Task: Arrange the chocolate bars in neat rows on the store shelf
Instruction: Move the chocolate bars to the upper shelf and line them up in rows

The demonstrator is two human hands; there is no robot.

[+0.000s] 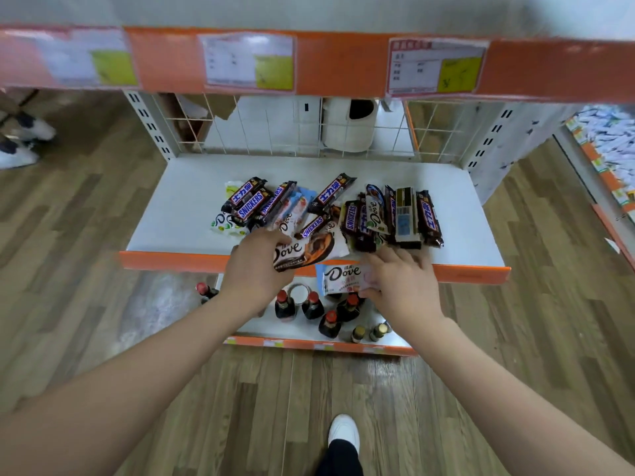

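The left hand [256, 269] grips a brown Dove bar [304, 250] at its left end, fingers curled round the wrapper. The bar lies across the front edge of the white shelf [178, 204], just above the orange lip [165, 261].

The right hand [402, 285] holds a pale Dove bar [343, 278] in front of the lip, thumb under the wrapper's right end. Its fingers reach forward toward the right group of bars; whether they touch those bars cannot be determined.

The remaining bars lie on the shelf in two loose groups. The left pile [259, 206] contains Snickers bars and pale packets, overlapping at mixed angles. The right group [391, 216] holds Snickers and Dove bars lying side by side, lengthwise front to back, partly overlapping. One Snickers bar [331, 194] lies tilted between the groups.

Below, a lower shelf [309, 338] carries dark bottles [312, 305] with red caps. A wire grid [275, 127] backs the white shelf. Price tags [249, 61] hang on the orange rail above. The floor [103, 235] is wood plank.
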